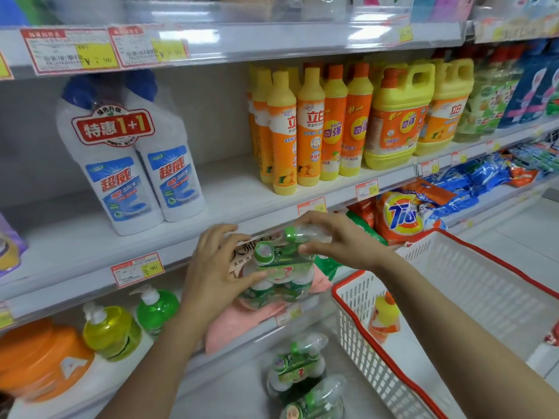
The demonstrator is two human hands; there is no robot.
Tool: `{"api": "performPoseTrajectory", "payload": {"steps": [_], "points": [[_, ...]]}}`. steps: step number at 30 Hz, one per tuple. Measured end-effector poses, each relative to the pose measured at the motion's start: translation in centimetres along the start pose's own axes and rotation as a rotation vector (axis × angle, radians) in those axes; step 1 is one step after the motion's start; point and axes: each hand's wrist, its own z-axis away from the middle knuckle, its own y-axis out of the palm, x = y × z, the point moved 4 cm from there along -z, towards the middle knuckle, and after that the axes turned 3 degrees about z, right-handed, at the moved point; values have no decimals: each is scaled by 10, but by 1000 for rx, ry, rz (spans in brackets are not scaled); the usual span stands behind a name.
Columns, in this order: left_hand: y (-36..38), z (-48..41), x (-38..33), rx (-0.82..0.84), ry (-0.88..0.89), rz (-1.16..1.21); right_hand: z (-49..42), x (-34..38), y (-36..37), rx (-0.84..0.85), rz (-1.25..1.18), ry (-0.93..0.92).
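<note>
Gripping a green-capped bottle pack (pixel 279 272) with left hand (pixel 213 273) and right hand (pixel 338 240), fingers curled round it, white basket (pixel 484 285) at three o'clock, matching packs (pixel 299 367) at six o'clock.

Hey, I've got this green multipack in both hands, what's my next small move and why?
Probably swing the green multipack right and down into the basket: left hand and right hand both grip it, and the basket beside it shows bare floor around a bottle.

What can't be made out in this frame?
Head view only.
The pack: label partly covered by the left hand and right hand, blurred by wrap glare.
The price tag: fine print too small.
The bottle in the basket: label blurred.
The orange tub: cut off by the left edge.
</note>
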Motion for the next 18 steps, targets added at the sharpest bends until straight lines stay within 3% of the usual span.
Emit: {"api": "performPoseTrajectory", "payload": {"steps": [2, 5, 11, 13, 15, 18], "points": [[0, 3, 6, 60, 59, -194, -2, -12, 17, 64, 72, 14], [6, 7, 22, 102, -12, -374, 1, -32, 35, 145, 100, 57], [4, 5, 40, -29, -87, -392, 3, -42, 36, 158, 32, 86], [-1, 2, 34, -92, -88, -321, 0, -34, 27, 108, -16, 71], [-7, -3, 24, -95, -71, -107, -4, -25, 11, 14, -90, 52], [-7, -8, 12, 119, -152, 318, -15, -4, -17, -131, -216, 35]]}}
